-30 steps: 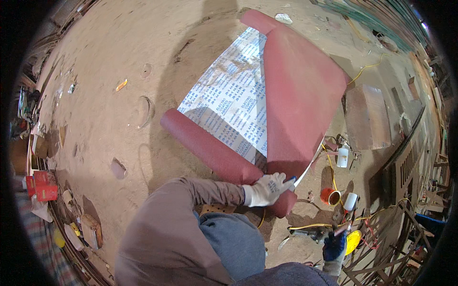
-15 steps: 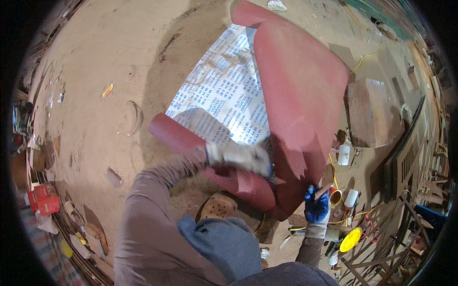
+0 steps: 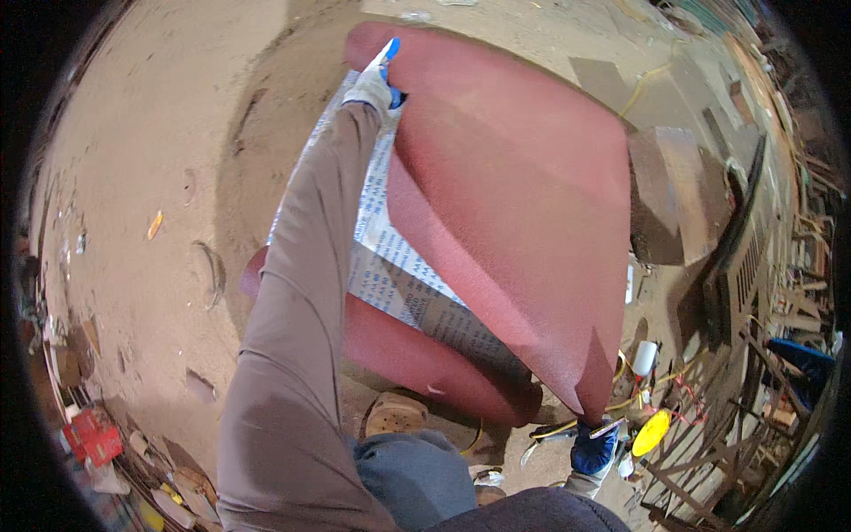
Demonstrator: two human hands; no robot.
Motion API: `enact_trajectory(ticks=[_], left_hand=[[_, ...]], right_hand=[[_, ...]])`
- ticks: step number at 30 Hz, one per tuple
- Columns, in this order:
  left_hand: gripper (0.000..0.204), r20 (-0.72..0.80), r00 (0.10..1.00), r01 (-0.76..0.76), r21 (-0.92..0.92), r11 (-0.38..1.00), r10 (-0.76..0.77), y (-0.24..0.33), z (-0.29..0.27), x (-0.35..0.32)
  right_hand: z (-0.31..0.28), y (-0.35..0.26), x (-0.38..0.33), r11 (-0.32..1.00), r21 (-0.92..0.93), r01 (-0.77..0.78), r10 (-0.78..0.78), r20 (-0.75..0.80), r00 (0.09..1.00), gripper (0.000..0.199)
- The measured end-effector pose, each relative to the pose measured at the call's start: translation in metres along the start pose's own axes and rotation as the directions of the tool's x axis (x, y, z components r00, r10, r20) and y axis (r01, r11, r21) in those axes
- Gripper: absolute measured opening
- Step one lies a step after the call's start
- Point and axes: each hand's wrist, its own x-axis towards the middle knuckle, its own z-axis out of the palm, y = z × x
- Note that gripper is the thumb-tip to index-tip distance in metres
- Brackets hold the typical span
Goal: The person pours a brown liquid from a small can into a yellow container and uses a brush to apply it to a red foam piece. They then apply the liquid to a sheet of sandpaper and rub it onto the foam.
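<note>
A large dark-red sandpaper sheet (image 3: 523, 195) is folded over itself, with its pale, blue-printed backing (image 3: 394, 253) showing along the left. My left arm is stretched far across it. At the sheet's upper left edge, my left hand (image 3: 377, 84), in a white glove with blue fingertips, closes on the margin; some fingers are hidden. Low on the right, my right hand (image 3: 592, 452), in a blue-palmed glove, is closed at the sheet's narrow near corner. A thin, pale strip-like piece (image 3: 607, 427) sticks out from it, too small to name. The near margin curls into a roll (image 3: 434, 368).
My brown perforated clog (image 3: 396, 415) is just beside the near roll. To the right are a large brown block (image 3: 678, 195), a dark slatted frame (image 3: 749, 275), a yellow disc (image 3: 651, 432) and a white bottle (image 3: 644, 357). Red boxes (image 3: 91, 436) lie far left on sandy ground.
My left hand has swept from the near roll to the sheet's far left edge. My right hand has drawn nearer to me with the corner, and the red fold now covers more backing.
</note>
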Motion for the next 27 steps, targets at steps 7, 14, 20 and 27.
enact_trajectory(ticks=[7, 14, 20, 27], left_hand=[[0.034, 0.025, 0.998, 0.061, 0.021, 0.998, -0.061, 0.024, -0.051, -0.086], [0.032, -0.105, 0.994, 0.019, 0.251, 0.968, 0.007, 0.071, -0.051, -0.226], [0.046, -0.252, 0.879, 0.388, -0.113, 0.915, -0.404, 0.032, -0.112, -0.172], [0.038, 0.190, 0.969, -0.226, 0.416, 0.881, 0.159, -0.032, -0.153, -0.090]], right_hand=[[0.014, -0.022, -0.006, 0.992, 0.123, 0.025, -0.018, -0.060, 0.998, 0.034], [0.012, -0.002, -0.025, 0.933, -0.358, 0.047, -0.081, -0.081, 0.993, 0.024], [0.000, 0.028, -0.027, 0.984, -0.106, -0.142, 0.140, -0.030, 0.990, 0.037], [-0.007, 0.003, -0.042, 0.991, 0.072, -0.116, 0.123, -0.097, 0.988, 0.030]])
